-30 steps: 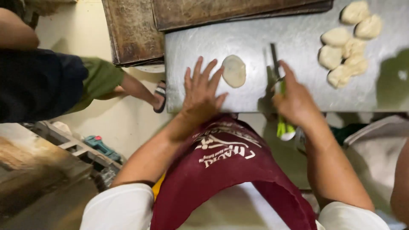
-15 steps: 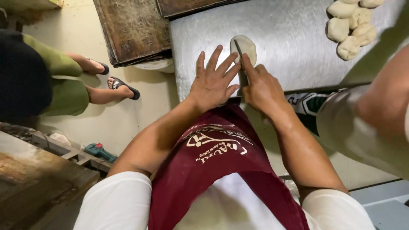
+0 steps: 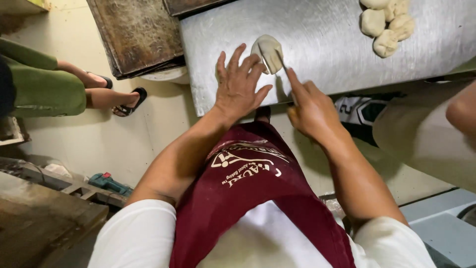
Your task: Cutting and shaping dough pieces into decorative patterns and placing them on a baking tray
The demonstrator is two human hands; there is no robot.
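Steel table [image 3: 322, 44]: left hand [image 3: 240, 87] splayed; right hand [image 3: 310, 106] grips knife [image 3: 281, 62] slanting up-left into dough [image 3: 267, 49].

Dough piece and knife, on my steel table

One pale flattened dough round [image 3: 267, 49], partly folded, lying on the metal top; my thin-bladed knife [image 3: 280, 62] rests its tip against the dough's right edge, blade slanting toward me.

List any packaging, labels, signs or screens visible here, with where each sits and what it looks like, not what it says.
No packages, signs or screens show.
Apron print: cream logo and lettering on the maroon apron, below the left hand.
Printed garment: black cloth with white and green markings, under the metal table edge, beside the right hand.
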